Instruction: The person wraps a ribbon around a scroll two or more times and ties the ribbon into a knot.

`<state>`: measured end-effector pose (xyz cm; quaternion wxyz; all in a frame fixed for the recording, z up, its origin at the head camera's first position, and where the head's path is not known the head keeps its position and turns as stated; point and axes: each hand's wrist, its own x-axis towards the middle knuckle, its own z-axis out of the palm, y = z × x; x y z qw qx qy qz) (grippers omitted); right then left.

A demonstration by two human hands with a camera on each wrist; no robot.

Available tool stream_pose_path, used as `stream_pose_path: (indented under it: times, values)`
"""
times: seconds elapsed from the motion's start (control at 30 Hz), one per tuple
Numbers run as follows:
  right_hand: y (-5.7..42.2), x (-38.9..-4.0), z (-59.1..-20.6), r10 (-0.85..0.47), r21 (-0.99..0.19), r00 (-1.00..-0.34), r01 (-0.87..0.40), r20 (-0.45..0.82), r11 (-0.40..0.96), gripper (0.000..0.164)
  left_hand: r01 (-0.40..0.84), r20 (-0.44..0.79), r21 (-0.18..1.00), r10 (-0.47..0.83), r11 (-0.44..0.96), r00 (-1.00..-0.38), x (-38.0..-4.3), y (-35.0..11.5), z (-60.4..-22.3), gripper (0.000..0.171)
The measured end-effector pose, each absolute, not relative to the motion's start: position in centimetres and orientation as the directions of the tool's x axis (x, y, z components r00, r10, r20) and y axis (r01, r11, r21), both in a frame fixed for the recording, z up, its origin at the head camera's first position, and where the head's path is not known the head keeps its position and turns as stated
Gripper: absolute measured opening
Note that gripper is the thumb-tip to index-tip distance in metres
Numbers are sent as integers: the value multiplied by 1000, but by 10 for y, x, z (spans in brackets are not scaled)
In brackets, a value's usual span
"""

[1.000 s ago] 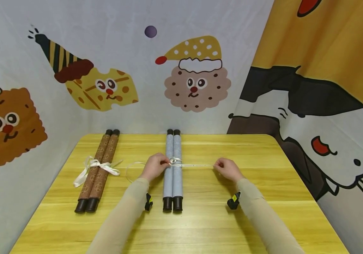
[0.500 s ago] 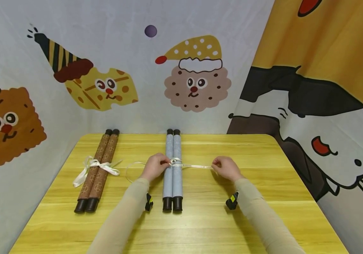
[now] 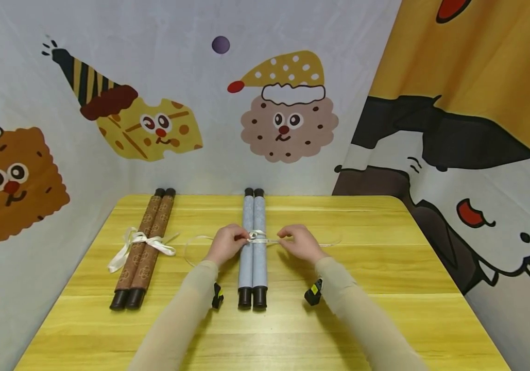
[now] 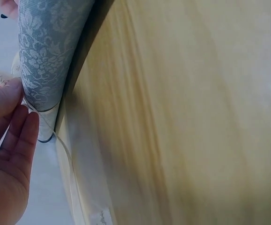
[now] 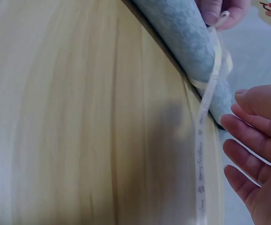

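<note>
A pale blue scroll (image 3: 260,268), rolled from both sides into two parallel rolls with dark end caps, lies upright in the head view's middle. A narrow white printed ribbon (image 5: 201,150) goes round it. Just left of the scroll's middle, my left hand (image 3: 227,242) pinches the ribbon between thumb and fingertips at the knot. My right hand (image 3: 302,242) is to the right of the scroll with its fingers loosely spread. In the right wrist view nothing is between those fingers, and the ribbon hangs slack beside them, its tail lying along the table.
A brown patterned scroll (image 3: 130,268) lies at the left, tied with a white ribbon bow (image 3: 138,238). Both scrolls rest on a yellow wooden table (image 3: 292,330). Printed cartoon cloth (image 3: 283,31) hangs behind the table's far edge and along its sides.
My right hand has let go of the ribbon's right end and moved left toward the scroll; the once taut ribbon now lies slack. My left hand has stayed at the knot.
</note>
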<state>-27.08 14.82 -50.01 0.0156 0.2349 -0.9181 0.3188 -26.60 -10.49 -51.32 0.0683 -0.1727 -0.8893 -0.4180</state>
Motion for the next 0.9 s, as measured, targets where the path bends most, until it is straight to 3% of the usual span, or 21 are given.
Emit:
stream_pose_path:
  times: [0.33, 0.6, 0.9]
  values:
    - [128, -272, -509, -447, -539, -877, -466, 176, 702, 17, 377, 289, 757, 244, 533, -926, -262, -108, -512, 9]
    - [122, -272, -515, -475, -511, -860, -497, 185, 701, 5, 388, 300, 798, 254, 461, -919, -259, -111, -511, 11]
    - [123, -272, -518, -475, -520, -863, -490, 175, 700, 8, 576, 350, 610, 467, 544, -812, -254, -123, -510, 19]
